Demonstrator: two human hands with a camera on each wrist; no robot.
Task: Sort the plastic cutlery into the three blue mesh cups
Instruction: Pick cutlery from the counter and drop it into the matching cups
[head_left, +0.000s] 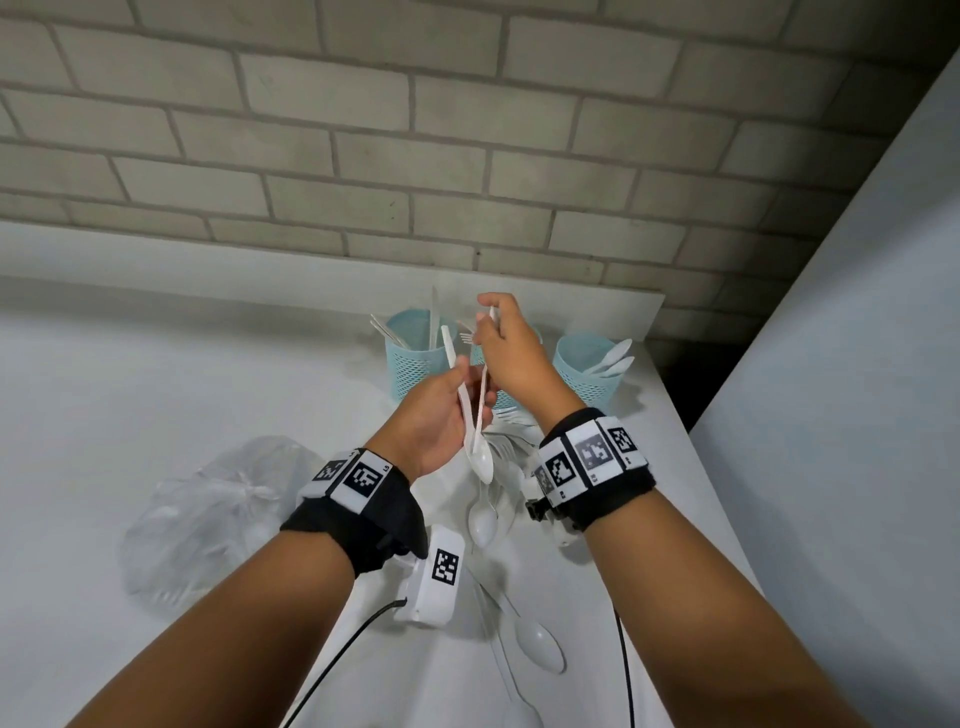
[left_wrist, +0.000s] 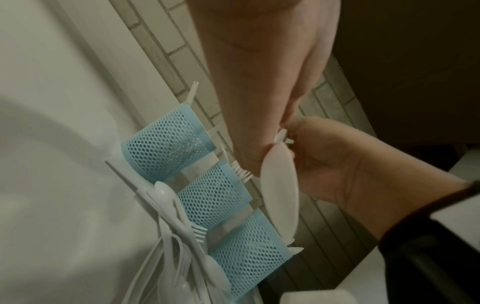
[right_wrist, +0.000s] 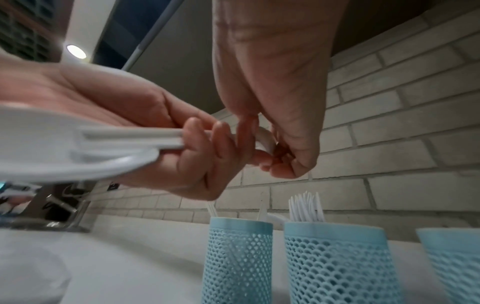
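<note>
Two white spoons (head_left: 475, 415) are gripped in the left hand (head_left: 434, 423), fingers curled round the handles, bowls hanging down toward the person and handles slanting up and away toward the middle cup (right_wrist: 335, 261). The upper end of one handle is pinched by the right hand (head_left: 511, 353), fingertips closed on it directly above the middle cup. That long axis is what matters: it runs steeply from the left hand up to the right. The spoon cup (head_left: 587, 371), spoon bowls showing over its rim, stands just right of the middle cup, so the right hand is judged the nearer one for the drop. The knife cup (head_left: 415, 358) stands just left of the middle cup. Loose cutlery (head_left: 511, 447) is left lying on the near side of the middle cup, unsorted.
</note>
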